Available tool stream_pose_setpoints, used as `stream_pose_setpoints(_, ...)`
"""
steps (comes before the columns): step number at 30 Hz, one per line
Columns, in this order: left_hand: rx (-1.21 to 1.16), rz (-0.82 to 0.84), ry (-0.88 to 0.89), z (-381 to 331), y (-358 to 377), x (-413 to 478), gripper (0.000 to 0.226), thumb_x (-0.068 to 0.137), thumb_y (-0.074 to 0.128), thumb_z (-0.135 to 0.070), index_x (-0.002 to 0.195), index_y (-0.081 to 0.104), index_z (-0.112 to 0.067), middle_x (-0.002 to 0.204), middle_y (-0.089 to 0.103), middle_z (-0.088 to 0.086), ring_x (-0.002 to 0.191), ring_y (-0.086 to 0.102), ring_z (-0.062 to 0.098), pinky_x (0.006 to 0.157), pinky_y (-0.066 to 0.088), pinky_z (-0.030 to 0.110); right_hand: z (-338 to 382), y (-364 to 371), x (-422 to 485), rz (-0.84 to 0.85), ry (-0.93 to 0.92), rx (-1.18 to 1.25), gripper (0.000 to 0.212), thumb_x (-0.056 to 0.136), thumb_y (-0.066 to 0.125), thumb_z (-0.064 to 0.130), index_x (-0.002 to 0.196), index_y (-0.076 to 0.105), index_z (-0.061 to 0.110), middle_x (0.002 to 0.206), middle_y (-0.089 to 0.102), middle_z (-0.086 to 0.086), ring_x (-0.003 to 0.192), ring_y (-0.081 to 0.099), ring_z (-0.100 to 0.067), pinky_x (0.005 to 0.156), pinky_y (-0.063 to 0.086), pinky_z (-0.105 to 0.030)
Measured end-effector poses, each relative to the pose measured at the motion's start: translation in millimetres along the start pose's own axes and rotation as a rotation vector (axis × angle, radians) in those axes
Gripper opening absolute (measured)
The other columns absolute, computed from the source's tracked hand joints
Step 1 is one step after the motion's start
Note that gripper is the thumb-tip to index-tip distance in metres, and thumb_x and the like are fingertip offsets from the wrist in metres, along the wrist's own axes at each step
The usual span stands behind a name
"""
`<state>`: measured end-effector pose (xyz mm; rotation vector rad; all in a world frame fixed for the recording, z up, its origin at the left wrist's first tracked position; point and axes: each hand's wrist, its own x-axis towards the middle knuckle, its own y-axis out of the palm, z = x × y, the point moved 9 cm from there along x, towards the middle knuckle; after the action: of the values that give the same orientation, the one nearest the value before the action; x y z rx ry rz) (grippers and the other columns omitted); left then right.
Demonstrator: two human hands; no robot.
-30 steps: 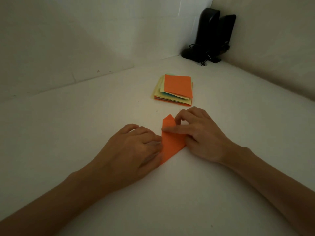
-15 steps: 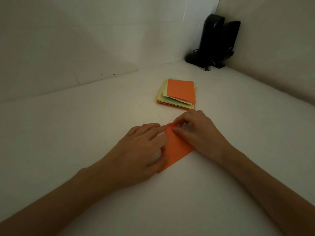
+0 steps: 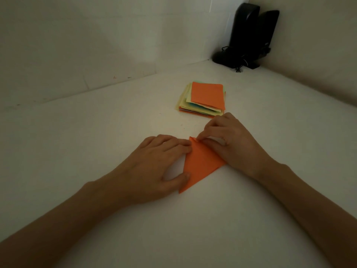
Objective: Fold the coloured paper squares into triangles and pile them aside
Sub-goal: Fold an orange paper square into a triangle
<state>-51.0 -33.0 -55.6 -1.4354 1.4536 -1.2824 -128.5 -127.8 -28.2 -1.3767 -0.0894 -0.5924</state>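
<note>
An orange paper (image 3: pixel 201 165) lies folded into a triangle on the white table, its long edge running from the far tip down to the near left corner. My left hand (image 3: pixel 156 167) rests on its left edge, fingertips at the upper part and thumb on the lower part. My right hand (image 3: pixel 228 140) has curled fingers pressing the paper's far tip and covers the right corner. A stack of coloured paper squares (image 3: pixel 204 99), orange on top with yellow, blue and green beneath, sits just beyond my right hand.
Two black speakers (image 3: pixel 249 35) with cables stand in the far right corner where the walls meet. The white table (image 3: pixel 96 132) stretches to the left of the hands and toward me.
The paper's upright far flap has been laid flat into a triangle. My right hand moved to the far tip, and my left hand's fingers spread along the left edge.
</note>
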Motion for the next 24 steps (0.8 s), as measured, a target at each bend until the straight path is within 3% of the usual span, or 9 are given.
stream_pose_setpoints(6, -0.003, -0.015, 0.005, 0, 0, 1, 0.068, 0.083, 0.029, -0.062, 0.135, 0.048, -0.022, 0.140, 0.048, -0.006, 0.128, 0.042, 0.014, 0.104, 0.026, 0.028, 2, -3, -1, 0.007, -0.075, -0.012, 0.030, 0.086, 0.047, 0.028, 0.091, 0.074, 0.016, 0.090, 0.065, -0.003, 0.086, 0.055, -0.024, 0.067, 0.049, -0.038)
stream_pose_setpoints(11, 0.037, 0.031, 0.000, -2, -3, 6, 0.075, 0.074, 0.018, -0.068, 0.135, 0.042, -0.031, 0.155, 0.019, -0.013, 0.140, 0.018, 0.009, 0.108, 0.010, 0.022, 0, -4, -3, 0.045, -0.059, 0.046, 0.032, 0.085, 0.046, 0.030, 0.096, 0.075, 0.020, 0.095, 0.064, 0.002, 0.091, 0.052, -0.020, 0.077, 0.046, -0.032)
stream_pose_setpoints(13, 0.088, 0.039, 0.007, -2, -4, 7, 0.073, 0.075, 0.020, -0.068, 0.134, 0.043, -0.031, 0.153, 0.027, -0.012, 0.140, 0.023, 0.012, 0.107, 0.010, 0.023, -5, -3, -3, 0.075, 0.018, 0.135, 0.030, 0.086, 0.048, 0.026, 0.101, 0.073, 0.019, 0.098, 0.060, 0.005, 0.096, 0.048, -0.016, 0.084, 0.038, -0.021)
stream_pose_setpoints(15, 0.142, 0.021, 0.030, -2, -8, 5, 0.066, 0.079, 0.028, -0.065, 0.127, 0.051, -0.027, 0.143, 0.045, -0.006, 0.132, 0.040, 0.019, 0.106, 0.022, 0.030, -5, -1, -5, 0.094, 0.049, 0.165, 0.033, 0.087, 0.045, 0.022, 0.109, 0.070, 0.018, 0.102, 0.060, 0.002, 0.097, 0.043, -0.010, 0.085, 0.031, -0.015)
stream_pose_setpoints(18, 0.228, 0.018, 0.058, -6, -9, 6, 0.057, 0.082, 0.035, -0.061, 0.117, 0.058, -0.022, 0.129, 0.059, 0.000, 0.115, 0.056, 0.022, 0.099, 0.037, 0.038, 3, 5, -6, 0.101, 0.003, 0.031, 0.045, 0.084, 0.037, 0.027, 0.116, 0.068, 0.021, 0.102, 0.060, -0.001, 0.097, 0.043, -0.011, 0.079, 0.032, -0.023)
stream_pose_setpoints(21, 0.281, 0.009, 0.071, -10, -12, 11, 0.054, 0.083, 0.036, -0.058, 0.113, 0.060, -0.019, 0.120, 0.064, 0.002, 0.102, 0.062, 0.022, 0.096, 0.042, 0.043, 7, 1, -7, 0.084, -0.044, -0.098, 0.044, 0.082, 0.038, 0.025, 0.108, 0.072, 0.021, 0.098, 0.063, -0.002, 0.097, 0.050, -0.020, 0.080, 0.034, -0.031)
stream_pose_setpoints(24, 0.285, 0.005, 0.051, -10, -8, 8, 0.052, 0.086, 0.034, -0.055, 0.114, 0.061, -0.020, 0.121, 0.064, 0.002, 0.101, 0.063, 0.020, 0.097, 0.042, 0.043, 4, -13, -11, 0.023, -0.028, -0.088, 0.043, 0.082, 0.036, 0.024, 0.098, 0.075, 0.018, 0.096, 0.065, -0.002, 0.098, 0.044, -0.016, 0.078, 0.037, -0.034)
